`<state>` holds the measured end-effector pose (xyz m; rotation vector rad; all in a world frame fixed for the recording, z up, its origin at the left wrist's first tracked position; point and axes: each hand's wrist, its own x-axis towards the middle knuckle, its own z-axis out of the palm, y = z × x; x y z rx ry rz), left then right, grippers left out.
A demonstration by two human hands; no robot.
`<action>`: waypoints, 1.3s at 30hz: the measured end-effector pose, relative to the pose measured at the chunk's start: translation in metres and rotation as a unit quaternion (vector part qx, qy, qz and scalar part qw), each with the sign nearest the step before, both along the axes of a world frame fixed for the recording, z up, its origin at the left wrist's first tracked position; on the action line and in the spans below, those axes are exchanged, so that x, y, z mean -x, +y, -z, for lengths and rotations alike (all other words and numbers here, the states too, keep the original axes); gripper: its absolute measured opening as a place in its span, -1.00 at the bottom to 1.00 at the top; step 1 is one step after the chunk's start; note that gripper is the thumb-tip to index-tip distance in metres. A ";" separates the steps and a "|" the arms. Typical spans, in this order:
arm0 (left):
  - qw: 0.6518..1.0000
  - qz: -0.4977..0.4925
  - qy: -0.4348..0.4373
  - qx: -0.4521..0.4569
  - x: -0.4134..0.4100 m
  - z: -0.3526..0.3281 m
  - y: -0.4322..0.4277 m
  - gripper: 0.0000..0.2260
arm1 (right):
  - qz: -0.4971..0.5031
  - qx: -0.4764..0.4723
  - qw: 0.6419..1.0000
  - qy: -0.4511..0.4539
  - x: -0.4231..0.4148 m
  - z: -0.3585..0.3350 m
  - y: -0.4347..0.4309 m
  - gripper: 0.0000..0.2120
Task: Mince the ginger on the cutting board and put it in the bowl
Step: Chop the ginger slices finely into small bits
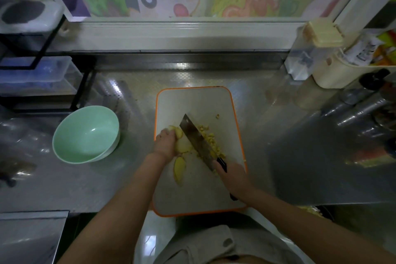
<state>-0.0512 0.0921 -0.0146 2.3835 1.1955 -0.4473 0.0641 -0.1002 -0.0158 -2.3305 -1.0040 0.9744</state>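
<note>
A white cutting board [192,103] with an orange rim lies on the steel counter. My left hand [165,144] holds down yellow ginger slices [182,146] with curled fingers. My right hand [232,178] grips the black handle of a cleaver [198,141], whose blade stands on the board right beside the left hand's fingers. Chopped ginger bits [211,138] lie to the right of the blade. One loose ginger slice [179,170] lies nearer me. A pale green bowl [85,135] sits on the counter to the left of the board with nothing in it.
A black wire rack with clear plastic boxes [36,75] stands at the back left. Jars, a cream container [334,73] and bottles crowd the back right. A steel edge [32,216] sits at the near left. A window sill runs along the back.
</note>
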 end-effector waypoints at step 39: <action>0.958 -0.217 -0.184 -0.046 0.034 0.006 -0.096 -0.64 | -0.014 -0.043 0.999 0.012 -0.003 -0.001 0.002 -0.62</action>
